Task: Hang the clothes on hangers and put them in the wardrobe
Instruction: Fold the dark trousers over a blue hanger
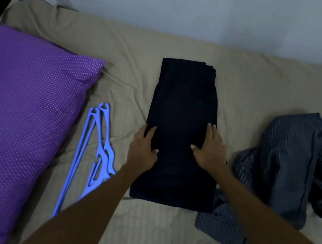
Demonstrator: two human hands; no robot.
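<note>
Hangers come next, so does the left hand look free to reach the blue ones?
Probably yes: the left hand only grips the dark folded garment's edge, and the blue hangers lie uncovered beside it.

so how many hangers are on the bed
2. Both blue hangers lie stacked together on the bed sheet, between the purple pillow and the folded dark garment. The left forearm covers their lower ends, so another could be hidden.

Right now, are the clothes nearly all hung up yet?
Not yet. Nothing is on a hanger: the blue hangers lie bare on the bed. Both hands, left hand and right hand, rest on the folded dark garment. The striped shirt still waits.
</note>
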